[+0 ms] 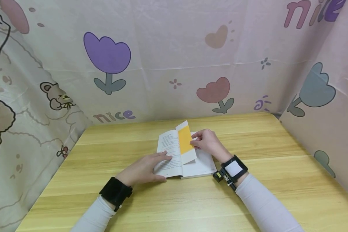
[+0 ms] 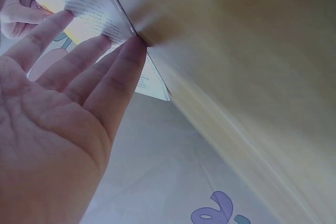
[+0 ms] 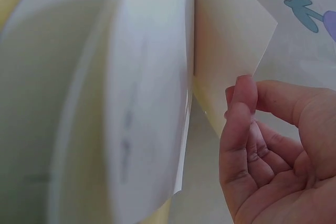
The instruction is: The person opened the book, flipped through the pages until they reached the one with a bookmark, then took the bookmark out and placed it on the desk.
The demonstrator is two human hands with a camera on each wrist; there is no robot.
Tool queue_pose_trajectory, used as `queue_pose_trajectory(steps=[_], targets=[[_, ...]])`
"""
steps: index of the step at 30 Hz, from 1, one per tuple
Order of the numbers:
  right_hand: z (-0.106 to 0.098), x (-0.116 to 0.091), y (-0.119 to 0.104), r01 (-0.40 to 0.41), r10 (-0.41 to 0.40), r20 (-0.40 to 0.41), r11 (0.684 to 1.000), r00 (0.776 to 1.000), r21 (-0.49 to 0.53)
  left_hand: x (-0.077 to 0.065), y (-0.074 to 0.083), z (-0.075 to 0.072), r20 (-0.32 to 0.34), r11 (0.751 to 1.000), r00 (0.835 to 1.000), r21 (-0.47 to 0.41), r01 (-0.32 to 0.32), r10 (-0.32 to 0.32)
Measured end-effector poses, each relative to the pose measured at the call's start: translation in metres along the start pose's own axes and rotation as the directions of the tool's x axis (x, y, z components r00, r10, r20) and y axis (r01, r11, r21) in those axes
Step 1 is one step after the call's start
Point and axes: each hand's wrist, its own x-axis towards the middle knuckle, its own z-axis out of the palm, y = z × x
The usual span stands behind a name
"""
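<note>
An open book [image 1: 169,145] lies on the table, its left page printed with text. A yellow-and-white card [image 1: 185,138] stands tilted up from near the gutter, over the right page. My right hand [image 1: 208,143] pinches the card's right edge between thumb and fingers; the right wrist view shows the card's pale back [image 3: 231,30] and the pinching hand [image 3: 273,156]. My left hand [image 1: 146,167] rests on the left page near its lower outer edge, fingers spread. In the left wrist view the extended fingers of the left hand [image 2: 58,114] touch the page.
The wood-grain table [image 1: 104,151] surrounds the book. A patterned cloth [image 1: 156,42] hangs behind the table and along both sides. Each wrist carries a black strap, and a small camera [image 1: 218,175] sits on the right one, close to the book's lower right corner.
</note>
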Motion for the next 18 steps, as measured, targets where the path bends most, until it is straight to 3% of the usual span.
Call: queue_pose_trajectory(steps=[10, 18], targets=[[-0.002, 0.000, 0.000, 0.023, -0.023, -0.004, 1.000, 1.000, -0.002, 0.001, -0.002, 0.001, -0.002, 1.000, 1.000, 0.021, -0.009, 0.009], [-0.016, -0.001, 0.001, 0.033, -0.033, -0.029, 0.999, 0.999, 0.030, 0.000, -0.001, 0.001, -0.006, 0.999, 1.000, 0.046, -0.005, 0.005]])
